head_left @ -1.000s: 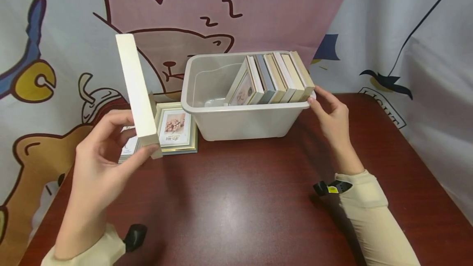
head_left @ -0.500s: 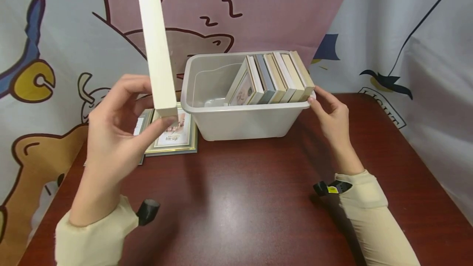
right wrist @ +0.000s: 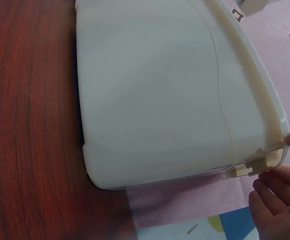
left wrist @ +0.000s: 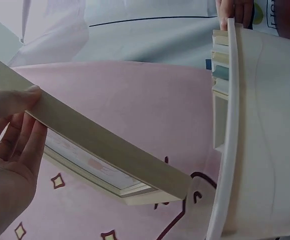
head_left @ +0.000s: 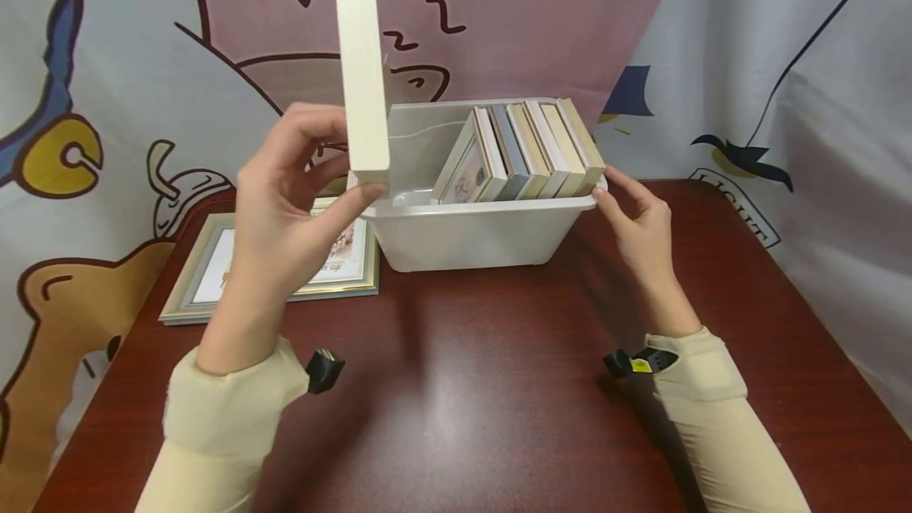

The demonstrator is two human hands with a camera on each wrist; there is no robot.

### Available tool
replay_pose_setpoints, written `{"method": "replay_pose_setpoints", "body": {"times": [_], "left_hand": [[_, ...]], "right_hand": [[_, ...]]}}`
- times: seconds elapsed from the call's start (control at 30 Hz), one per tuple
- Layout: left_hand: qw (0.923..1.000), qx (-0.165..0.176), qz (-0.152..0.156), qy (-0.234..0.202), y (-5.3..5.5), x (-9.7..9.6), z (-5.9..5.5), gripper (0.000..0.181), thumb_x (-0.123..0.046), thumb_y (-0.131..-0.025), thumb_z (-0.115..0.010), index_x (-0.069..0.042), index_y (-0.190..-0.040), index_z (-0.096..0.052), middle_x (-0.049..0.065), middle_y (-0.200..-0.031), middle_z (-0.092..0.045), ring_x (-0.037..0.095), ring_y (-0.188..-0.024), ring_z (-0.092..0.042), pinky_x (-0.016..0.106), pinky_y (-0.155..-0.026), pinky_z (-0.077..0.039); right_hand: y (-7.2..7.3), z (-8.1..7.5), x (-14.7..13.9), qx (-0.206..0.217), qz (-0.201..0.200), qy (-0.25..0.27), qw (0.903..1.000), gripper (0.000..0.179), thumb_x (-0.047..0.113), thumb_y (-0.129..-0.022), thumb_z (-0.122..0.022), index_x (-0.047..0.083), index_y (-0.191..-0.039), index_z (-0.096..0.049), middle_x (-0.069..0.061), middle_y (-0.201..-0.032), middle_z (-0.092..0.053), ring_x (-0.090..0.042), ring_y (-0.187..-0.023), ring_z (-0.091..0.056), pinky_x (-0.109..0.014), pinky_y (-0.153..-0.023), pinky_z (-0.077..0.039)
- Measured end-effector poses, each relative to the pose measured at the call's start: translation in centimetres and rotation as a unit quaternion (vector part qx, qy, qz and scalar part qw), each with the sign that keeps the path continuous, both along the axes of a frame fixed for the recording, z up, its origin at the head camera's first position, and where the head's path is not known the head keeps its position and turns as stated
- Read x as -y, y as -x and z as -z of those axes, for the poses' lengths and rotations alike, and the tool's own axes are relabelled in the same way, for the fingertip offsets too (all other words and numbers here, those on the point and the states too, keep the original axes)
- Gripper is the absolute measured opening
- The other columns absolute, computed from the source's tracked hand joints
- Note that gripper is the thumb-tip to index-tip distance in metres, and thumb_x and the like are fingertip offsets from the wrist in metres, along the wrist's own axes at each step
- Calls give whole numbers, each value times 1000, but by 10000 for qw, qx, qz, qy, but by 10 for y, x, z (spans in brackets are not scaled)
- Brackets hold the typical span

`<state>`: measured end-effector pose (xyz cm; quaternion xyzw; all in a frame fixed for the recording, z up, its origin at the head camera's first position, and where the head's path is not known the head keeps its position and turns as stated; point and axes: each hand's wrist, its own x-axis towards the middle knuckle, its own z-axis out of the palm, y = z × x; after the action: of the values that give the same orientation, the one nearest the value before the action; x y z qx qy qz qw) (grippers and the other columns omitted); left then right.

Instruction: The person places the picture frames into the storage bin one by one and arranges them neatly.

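My left hand [head_left: 299, 204] pinches a cream picture frame [head_left: 365, 62] by its lower end, thumb in front and fingers behind. It is held upright, edge towards the head camera, at the left end of a white plastic bin [head_left: 470, 236]. The left wrist view shows the glazed face of this picture frame [left wrist: 100, 137] and my left hand [left wrist: 15, 160] on its edge. My right hand [head_left: 637, 232] pinches the bin's right front rim corner; the right wrist view shows the thumb on the rim. Several picture frames [head_left: 530, 153] lean in a row in the bin's right part.
More picture frames [head_left: 203, 275] lie flat on the dark red table [head_left: 484, 386], left of the bin and partly behind my left forearm. A printed cloth [head_left: 527, 14] hangs behind the table.
My left hand has carried the cream picture frame up and to the right, from above the flat picture frames to the bin's left end. My right hand and the bin have stayed in place.
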<state>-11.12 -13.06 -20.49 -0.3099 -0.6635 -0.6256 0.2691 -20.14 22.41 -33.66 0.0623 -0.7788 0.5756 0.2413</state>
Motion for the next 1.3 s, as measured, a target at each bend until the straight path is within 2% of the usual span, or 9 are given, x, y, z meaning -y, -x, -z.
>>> {"method": "replay_pose_setpoints", "body": {"times": [0.13,0.33,0.5,0.7,0.8,0.97,1.1,1.23,1.3], "left_hand": [[9999,-4,124,-58,11,-7,4,40,20,-76,-71,-2,-109,-66,2,-108,-63,22,-100,-62,32,-99,-57],[9998,18,180,-27,30,-15,11,35,17,-78,-71,4,-110,-63,-5,-107,-62,20,-102,-62,34,-99,-57],[9990,393,151,-129,45,-22,20,37,19,-79,-69,-2,-109,-64,-2,-106,-62,19,-104,-62,33,-99,-57],[9963,851,82,-95,62,-29,34,36,19,-79,-68,8,-113,-59,-6,-107,-60,13,-104,-63,34,-101,-56],[9935,1134,62,-27,70,-33,41,38,19,-80,-67,10,-115,-57,-3,-110,-58,10,-105,-61,34,-102,-55],[9842,1759,-49,209,80,-41,50,40,15,-83,-66,7,-121,-55,7,-115,-59,11,-108,-59,35,-105,-54],[9754,2121,-48,598,89,-50,56,40,11,-86,-65,6,-124,-51,15,-120,-57,21,-116,-57,38,-106,-51],[9620,2548,-12,980,97,-58,59,40,7,-89,-62,6,-126,-47,18,-122,-53,29,-121,-52,41,-111,-43],[9521,2840,-21,1133,100,-62,60,40,6,-89,-61,4,-127,-46,17,-123,-52,28,-123,-50,38,-112,-40]], "right_hand": [[0,0,1,-23,-96,96,9999,38,11,-94,-68,2,-131,-65,0,-126,-69,3,-113,-62,-7,-92,-50],[0,0,0,-36,-83,43,9999,37,12,-94,-67,3,-131,-65,-1,-127,-69,2,-113,-62,-8,-93,-49],[0,0,0,-12,-21,-44,10000,38,13,-94,-68,4,-131,-65,-1,-127,-69,2,-114,-61,-8,-94,-48],[-1,0,0,34,45,-116,9999,38,14,-94,-68,5,-131,-65,-3,-128,-69,2,-115,-61,-11,-96,-48],[-1,-1,0,38,71,-158,9998,38,15,-94,-68,5,-131,-65,-6,-129,-68,2,-115,-61,-11,-97,-49],[-1,-1,0,17,58,-153,9999,38,14,-95,-68,5,-131,-65,-8,-129,-68,4,-113,-61,-9,-95,-48],[-1,-1,0,7,76,-176,9998,38,14,-95,-68,5,-131,-65,-8,-130,-68,2,-114,-61,-8,-94,-48],[-1,-1,0,34,117,-224,9997,38,15,-94,-68,6,-131,-66,-9,-130,-68,3,-114,-61,-8,-94,-48],[-2,-1,0,47,134,-256,9996,38,15,-94,-68,6,-131,-66,-10,-131,-67,3,-114,-61,-8,-95,-47]]}}
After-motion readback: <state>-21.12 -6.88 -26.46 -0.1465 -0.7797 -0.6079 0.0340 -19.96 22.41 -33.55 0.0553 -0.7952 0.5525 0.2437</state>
